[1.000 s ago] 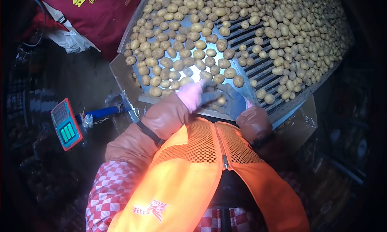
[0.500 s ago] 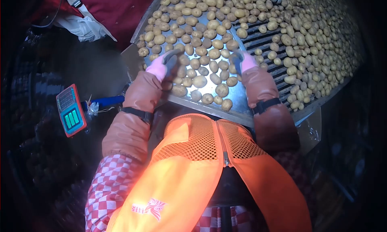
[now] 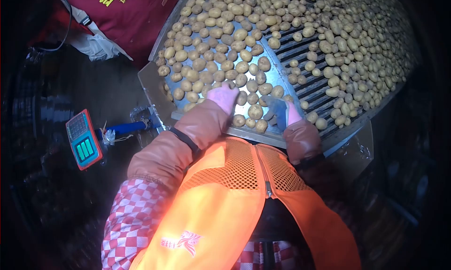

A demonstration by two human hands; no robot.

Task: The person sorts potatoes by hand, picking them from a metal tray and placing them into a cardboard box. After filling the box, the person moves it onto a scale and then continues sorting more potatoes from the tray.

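Observation:
Potatoes (image 3: pixel 218 76) lie loose over a shiny metal tray (image 3: pixel 287 127). My left hand (image 3: pixel 222 97), in a pink glove, is low among them near the tray's front. Its back faces me and its fingers are hidden, so whether it grips a potato cannot be seen. My right hand (image 3: pixel 281 113), pink-gloved with grey fingers, is by the tray's front right part. Those fingers stretch out apart, pointing left beside a few potatoes, with nothing held. A potato (image 3: pixel 255 111) sits between the two hands.
Dark slatted bars (image 3: pixel 307 82) adjoin the tray on the right, with a large potato heap (image 3: pixel 371 54) beyond. A scale display (image 3: pixel 84 139) on a blue pole stands at left. Cardboard (image 3: pixel 152 89) edges the tray's left side. A person in a dark red apron (image 3: pixel 127 21) is at upper left.
My left hand has moved right and closer to me across the tray. The right hand has come back toward the front edge. Fewer potatoes show at the front, and the view has shifted slightly.

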